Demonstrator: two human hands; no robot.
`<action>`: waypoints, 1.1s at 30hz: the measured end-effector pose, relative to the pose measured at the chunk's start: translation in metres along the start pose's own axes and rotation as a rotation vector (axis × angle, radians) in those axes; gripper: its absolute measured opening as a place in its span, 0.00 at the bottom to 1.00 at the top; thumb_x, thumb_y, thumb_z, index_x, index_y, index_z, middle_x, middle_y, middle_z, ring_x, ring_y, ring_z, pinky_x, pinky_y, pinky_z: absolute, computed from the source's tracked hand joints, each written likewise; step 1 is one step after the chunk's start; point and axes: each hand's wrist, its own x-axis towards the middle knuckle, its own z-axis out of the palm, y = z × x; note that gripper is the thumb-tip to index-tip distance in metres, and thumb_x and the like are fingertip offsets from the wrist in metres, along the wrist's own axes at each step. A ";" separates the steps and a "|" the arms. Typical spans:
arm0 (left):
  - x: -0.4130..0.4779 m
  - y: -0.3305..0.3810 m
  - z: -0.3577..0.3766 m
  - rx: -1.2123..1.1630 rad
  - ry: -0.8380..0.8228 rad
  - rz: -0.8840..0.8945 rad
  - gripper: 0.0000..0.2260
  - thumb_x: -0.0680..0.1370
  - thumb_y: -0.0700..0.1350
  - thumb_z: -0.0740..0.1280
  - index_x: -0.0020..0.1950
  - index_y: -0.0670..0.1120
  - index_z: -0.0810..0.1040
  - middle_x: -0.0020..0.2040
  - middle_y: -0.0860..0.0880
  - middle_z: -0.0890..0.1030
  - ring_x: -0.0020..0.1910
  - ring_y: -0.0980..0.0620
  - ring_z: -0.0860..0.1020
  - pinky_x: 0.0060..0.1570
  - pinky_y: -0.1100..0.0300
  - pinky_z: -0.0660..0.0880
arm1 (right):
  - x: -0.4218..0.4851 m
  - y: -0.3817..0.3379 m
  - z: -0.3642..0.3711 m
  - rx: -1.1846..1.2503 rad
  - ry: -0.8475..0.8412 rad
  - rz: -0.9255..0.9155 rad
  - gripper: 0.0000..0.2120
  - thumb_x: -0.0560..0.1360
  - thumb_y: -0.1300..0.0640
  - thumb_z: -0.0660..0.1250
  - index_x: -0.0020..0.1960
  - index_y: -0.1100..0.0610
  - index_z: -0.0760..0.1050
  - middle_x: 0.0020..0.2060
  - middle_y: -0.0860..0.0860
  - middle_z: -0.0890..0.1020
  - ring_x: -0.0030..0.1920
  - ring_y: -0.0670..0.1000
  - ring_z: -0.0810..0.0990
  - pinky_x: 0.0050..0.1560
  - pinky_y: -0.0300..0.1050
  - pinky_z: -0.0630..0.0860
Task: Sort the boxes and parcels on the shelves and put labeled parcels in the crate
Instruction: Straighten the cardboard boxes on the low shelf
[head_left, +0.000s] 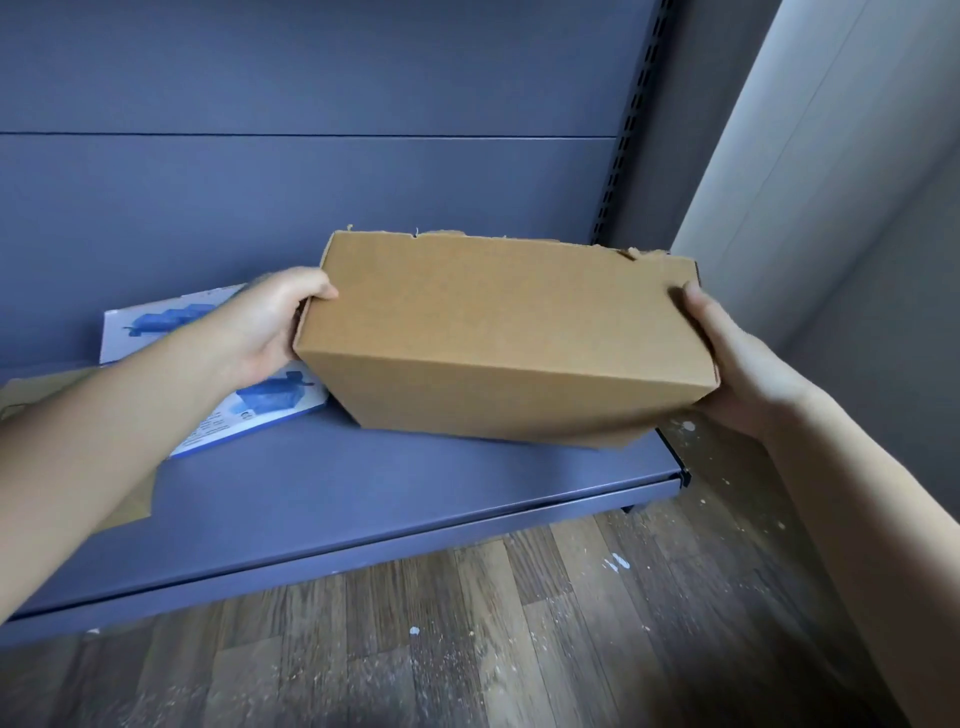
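A plain brown cardboard box (498, 332) with a torn top edge is held over the right end of the blue-grey shelf (363, 493). Its lower edge is close to the shelf surface, and I cannot tell whether it touches. My left hand (265, 327) grips the box's left end, thumb on top. My right hand (727, 358) grips its right end, thumb against the upper corner. No label shows on the faces I can see. The crate is not in view.
A white flat box with blue pictures (228, 395) lies on the shelf behind my left arm. A brown cardboard piece (130, 509) lies at the far left. The slotted shelf upright (631, 119) and a grey wall (831, 171) stand on the right. Below is a speckled wooden floor (519, 623).
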 end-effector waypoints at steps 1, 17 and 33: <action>0.001 -0.005 0.001 0.000 0.010 0.002 0.16 0.67 0.42 0.63 0.54 0.46 0.73 0.43 0.48 0.76 0.39 0.51 0.76 0.41 0.55 0.71 | 0.003 0.005 -0.002 0.009 0.047 -0.009 0.33 0.71 0.32 0.68 0.69 0.49 0.73 0.53 0.48 0.84 0.53 0.51 0.81 0.48 0.48 0.78; 0.014 -0.083 0.031 0.446 0.224 0.104 0.13 0.74 0.34 0.72 0.54 0.42 0.71 0.46 0.50 0.77 0.50 0.42 0.81 0.50 0.44 0.81 | 0.027 0.071 0.020 -0.758 0.608 -0.081 0.11 0.74 0.63 0.64 0.55 0.61 0.78 0.53 0.63 0.78 0.46 0.59 0.75 0.43 0.43 0.66; 0.008 -0.068 0.017 0.838 0.184 0.266 0.08 0.79 0.42 0.64 0.58 0.44 0.76 0.55 0.49 0.78 0.53 0.49 0.78 0.55 0.57 0.72 | 0.024 0.055 0.103 -0.973 0.362 -0.420 0.19 0.76 0.65 0.64 0.66 0.60 0.75 0.63 0.59 0.74 0.63 0.60 0.74 0.65 0.46 0.69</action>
